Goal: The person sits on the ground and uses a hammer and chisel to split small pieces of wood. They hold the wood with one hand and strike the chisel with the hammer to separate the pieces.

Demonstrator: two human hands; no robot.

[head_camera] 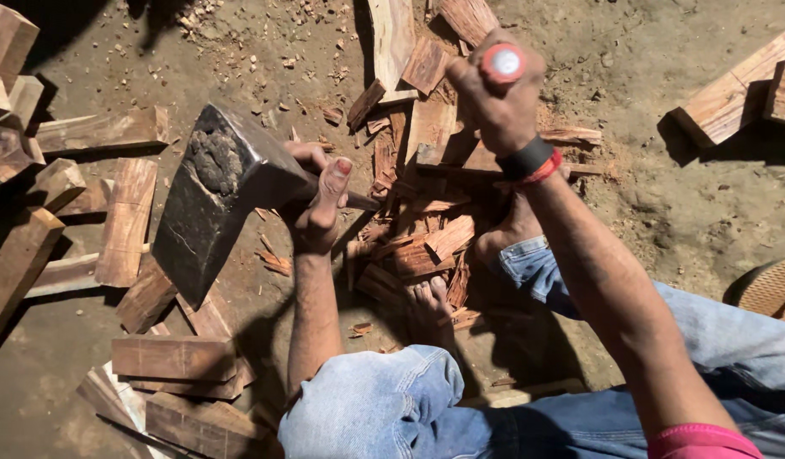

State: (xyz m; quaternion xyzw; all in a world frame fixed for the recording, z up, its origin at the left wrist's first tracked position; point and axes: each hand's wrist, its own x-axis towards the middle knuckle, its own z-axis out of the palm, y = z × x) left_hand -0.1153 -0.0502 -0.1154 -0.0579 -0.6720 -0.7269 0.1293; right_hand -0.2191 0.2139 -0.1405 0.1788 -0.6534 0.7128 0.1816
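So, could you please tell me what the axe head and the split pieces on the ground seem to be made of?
Axe head: probably forged iron or steel, dark, dull and pitted. Split pieces: wood, reddish and unfinished, with visible grain and splintered edges.

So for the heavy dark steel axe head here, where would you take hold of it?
Not the dark steel axe head itself: grip the handle. The left hand already wraps it just behind the head, the right hand holds the red-capped end. Come from the side, clear of the lower edge.

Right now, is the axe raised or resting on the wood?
Raised. The axe head hangs above the ground, left hand near the head, right hand gripping the handle end.
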